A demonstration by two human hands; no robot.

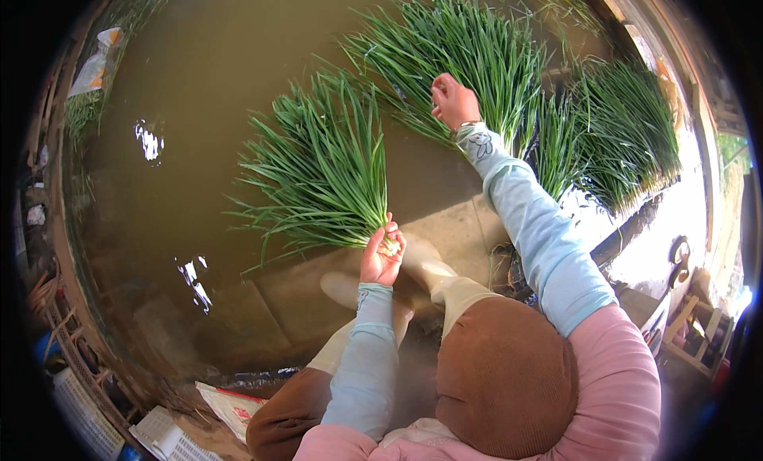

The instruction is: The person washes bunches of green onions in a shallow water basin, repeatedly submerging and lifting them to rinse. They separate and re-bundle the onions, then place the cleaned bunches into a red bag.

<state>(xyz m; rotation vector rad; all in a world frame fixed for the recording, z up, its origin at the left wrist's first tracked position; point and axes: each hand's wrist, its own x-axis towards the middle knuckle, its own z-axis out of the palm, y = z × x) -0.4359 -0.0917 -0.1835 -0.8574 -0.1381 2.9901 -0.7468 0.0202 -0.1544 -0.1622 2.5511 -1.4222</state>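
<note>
My left hand [383,259] grips a bunch of long green chive-like leaves [334,169] around its pale base. The leaf tips fan out up and to the left over muddy water. My right hand [454,101] is raised in front of a second, larger bundle of the same greens [477,49], with its fingers curled. Whether anything thin is pinched between those fingers is not visible. Further right rests another dense bundle [626,127], its roots toward the side ledge.
Brown water [179,61] fills the basin before me, and my boots [420,261] stand in it. A wooden edge [706,163] runs along the right. At lower left are a printed sack [229,404] and a plastic crate [71,348]. A wooden stool-like frame [694,336] stands lower right.
</note>
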